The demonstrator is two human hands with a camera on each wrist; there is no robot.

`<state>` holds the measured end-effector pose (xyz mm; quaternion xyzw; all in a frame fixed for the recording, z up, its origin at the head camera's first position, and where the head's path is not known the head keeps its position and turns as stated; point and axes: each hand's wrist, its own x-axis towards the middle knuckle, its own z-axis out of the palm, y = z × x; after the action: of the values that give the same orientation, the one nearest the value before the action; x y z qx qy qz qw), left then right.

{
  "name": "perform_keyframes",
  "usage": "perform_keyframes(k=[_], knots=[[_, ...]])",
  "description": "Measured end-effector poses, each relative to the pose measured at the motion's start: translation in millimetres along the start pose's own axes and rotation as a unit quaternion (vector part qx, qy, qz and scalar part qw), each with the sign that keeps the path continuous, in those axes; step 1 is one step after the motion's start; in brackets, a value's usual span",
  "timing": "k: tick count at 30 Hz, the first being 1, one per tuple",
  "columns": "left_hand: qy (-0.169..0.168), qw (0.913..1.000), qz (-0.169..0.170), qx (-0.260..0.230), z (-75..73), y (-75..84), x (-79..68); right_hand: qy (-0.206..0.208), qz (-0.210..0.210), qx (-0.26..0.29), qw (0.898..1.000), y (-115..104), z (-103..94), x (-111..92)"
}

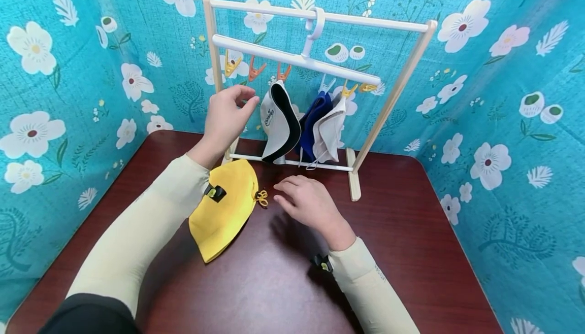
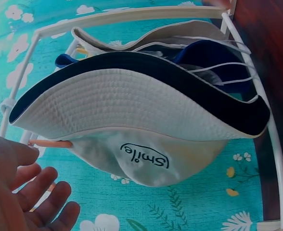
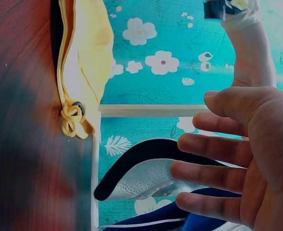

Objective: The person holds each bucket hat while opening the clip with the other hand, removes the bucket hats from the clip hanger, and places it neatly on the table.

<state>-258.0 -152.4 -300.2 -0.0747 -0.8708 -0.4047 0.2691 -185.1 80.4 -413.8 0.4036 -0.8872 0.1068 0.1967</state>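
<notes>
My left hand is raised just left of a white bucket hat, its fingers loosely bent and holding nothing. The hat has a black lining and the word "Smile", and hangs from an orange clip. My right hand is low over the table in front of the rack, fingers relaxed, with nothing in them. Between my forearms, a yellow bucket hat with a looped cord lies on the table, partly covered by my left sleeve. A blue hat and a beige hat hang further right.
A wooden rack with white rods stands at the back of the dark red table. From it hangs a white hanger bar. Unused clips include a yellow clip and an orange clip. Floral cloth surrounds the table.
</notes>
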Motion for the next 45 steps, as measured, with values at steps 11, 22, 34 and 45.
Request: perform_keyframes(k=[11, 22, 34, 45], knots=[[0.005, 0.9999, -0.016, -0.002, 7.0, 13.5, 25.2, -0.006, -0.004, -0.004, 1.0, -5, 1.6, 1], [0.002, 0.9994, -0.035, -0.001, 8.7, 35.1, 41.3, -0.002, -0.003, -0.014, 1.0, -2, 1.3, 0], [-0.028, 0.9962, -0.08, 0.021, 10.2, 49.6, 53.7, -0.003, 0.0, -0.009, 1.0, 0, -2.9, -2], [-0.048, 0.9923, -0.101, 0.052, 12.9, 64.0, 62.2, -0.005, 0.01, -0.013, 1.0, 4, -3.4, -2]])
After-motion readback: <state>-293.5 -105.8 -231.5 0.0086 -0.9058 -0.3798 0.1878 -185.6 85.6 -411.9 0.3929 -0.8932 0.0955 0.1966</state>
